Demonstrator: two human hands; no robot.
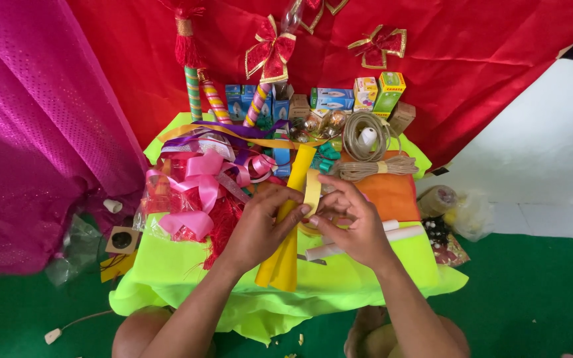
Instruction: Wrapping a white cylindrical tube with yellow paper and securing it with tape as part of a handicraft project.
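Note:
My left hand [260, 225] and my right hand [353, 222] meet over a small table draped in lime-green cloth [167, 265]. Between their fingertips I hold a loop of pale yellow ribbon [312, 189], pinched from both sides. Under my left hand lies a long yellow-orange roll [288, 262], stretching from the table's front edge up toward the middle. A white stick [399, 233] lies on the cloth just beyond my right hand.
A heap of pink and purple ribbons [200, 176] fills the table's left. Twine coils [366, 142], small boxes [339, 99] and striped canes [215, 99] stand at the back. Red cloth [472, 59] and pink cloth [28, 132] hang behind. Bags [459, 212] lie on the green floor.

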